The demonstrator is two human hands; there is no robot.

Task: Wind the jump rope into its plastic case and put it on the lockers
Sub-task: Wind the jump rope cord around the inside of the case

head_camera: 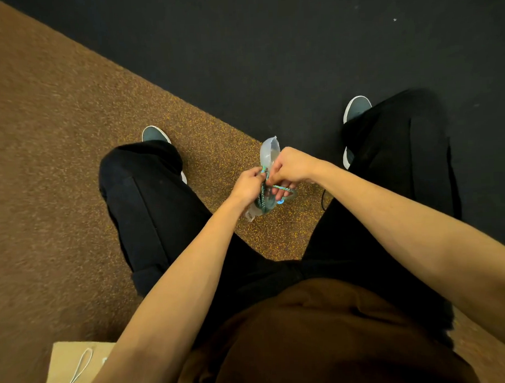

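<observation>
Left hand (247, 185): held out between the knees, its fingers (256, 171) closed around the jump rope and the lower edge of the plastic case.
Right hand (292, 164): meets the left from the other side, knuckles up, fingers pinched together on the rope where it crosses the case.
Jump rope (263, 195): a thin cord patterned in teal and green, bunched in loops between the two hands; one strand runs sideways under the right hand, others hang below the left palm.
Plastic case (268, 150): clear and rounded, standing open; one half sticks up above the right hand, the other sits under the rope, mostly hidden by fingers.
Whether any rope is seated inside the case: I cannot tell, the hands cover it.
Person: seated, legs apart in black trousers (148, 200), brown top (322, 332), grey shoes with white soles; the left shoe (155, 134) is on the brown floor, the right shoe (355, 107) on the dark floor.
Floor: speckled brown matting (57, 140) meets black flooring (269, 47) along a diagonal line that passes under the hands.
Paper bag (65, 367): tan with a white cord handle, by the person's left side at the bottom corner.
</observation>
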